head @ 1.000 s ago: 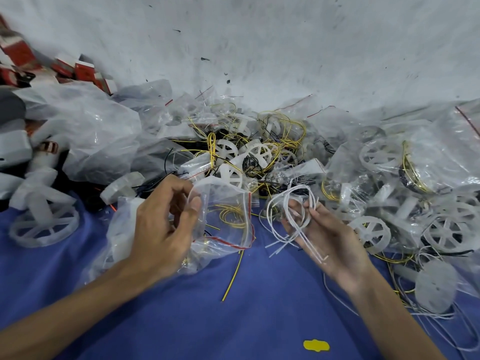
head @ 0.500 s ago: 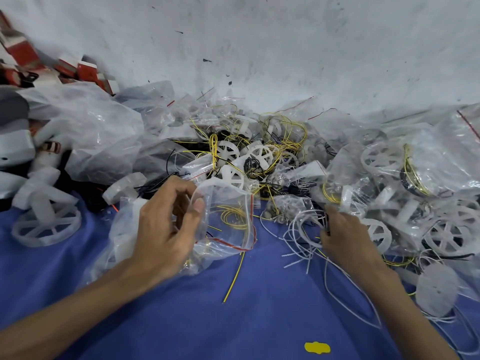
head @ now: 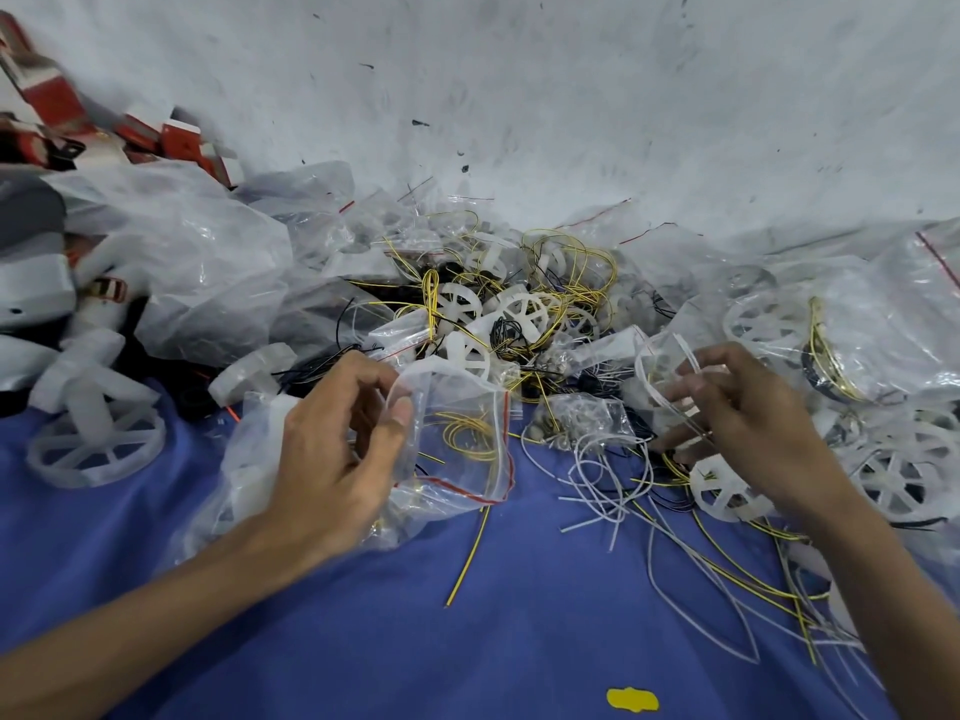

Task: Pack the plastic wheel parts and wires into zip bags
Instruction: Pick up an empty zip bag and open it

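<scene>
My left hand [head: 337, 459] grips a clear zip bag [head: 457, 439] with a red seal line, held open at its mouth; coiled yellow wire lies inside it. My right hand [head: 748, 428] pinches a loop of white wire [head: 662, 366] lifted above the cloth. More loose white wire [head: 608, 475] lies tangled below it. A white plastic wheel [head: 727, 488] sits just under my right hand. A heap of white wheels and yellow wires [head: 524, 314] lies behind both hands.
Filled zip bags with wheels [head: 831, 330] pile up at the right, crumpled plastic bags [head: 192, 267] at the left. A large spoked wheel [head: 96, 444] lies far left. Red and white boxes [head: 176, 142] stand at the back left. Blue cloth [head: 467, 641] covers the front.
My right hand dropped to the wire tangle on the cloth, then rose again with a loop of white wire. My left hand kept holding the bag open.
</scene>
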### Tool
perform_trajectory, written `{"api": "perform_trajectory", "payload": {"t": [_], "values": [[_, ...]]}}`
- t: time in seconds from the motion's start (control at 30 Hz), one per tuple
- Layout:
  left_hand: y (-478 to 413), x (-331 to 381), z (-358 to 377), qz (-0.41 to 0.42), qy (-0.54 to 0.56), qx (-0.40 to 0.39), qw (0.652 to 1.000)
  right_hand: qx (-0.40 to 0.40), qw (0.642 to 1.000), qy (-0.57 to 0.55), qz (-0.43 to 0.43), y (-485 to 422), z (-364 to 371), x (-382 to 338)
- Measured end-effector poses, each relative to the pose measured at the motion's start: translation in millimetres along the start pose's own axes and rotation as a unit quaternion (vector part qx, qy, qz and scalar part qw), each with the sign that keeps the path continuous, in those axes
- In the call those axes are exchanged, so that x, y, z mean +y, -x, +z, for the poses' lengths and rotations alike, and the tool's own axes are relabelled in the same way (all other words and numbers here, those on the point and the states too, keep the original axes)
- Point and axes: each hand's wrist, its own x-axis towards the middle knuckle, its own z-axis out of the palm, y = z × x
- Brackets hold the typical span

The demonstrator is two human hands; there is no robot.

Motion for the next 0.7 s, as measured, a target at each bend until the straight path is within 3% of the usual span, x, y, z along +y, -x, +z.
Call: {"api": "perform_trajectory", "payload": {"t": [0.07, 0.3, 0.47, 0.6, 0.7], "values": [[-0.1, 0.1, -0.1, 0.0, 0.002, 0.0, 1.0, -0.024, 0.995, -0.095, 0.036, 3.0, 2.7, -4.9], [-0.6, 1.8, -0.6, 0.002, -0.004, 0.0, 1.0, -0.115, 0.969, -0.212, 0.057, 5.0, 10.1, -4.4], [-0.2, 1.4, 0.0, -0.007, 0.002, 0.003, 1.0, -0.146, 0.93, -0.326, 0.088, 4.4, 17.5, -6.9], [1.1, 2.3, -1.5, -0.009, -0.002, 0.011, 1.0, -0.193, 0.91, -0.342, 0.134, 5.7, 26.5, -14.2], [0.9, 5.2, -3.0, -0.02, 0.024, 0.014, 0.999, -0.187, 0.936, -0.274, 0.122, 11.6, 35.3, -19.1]]}}
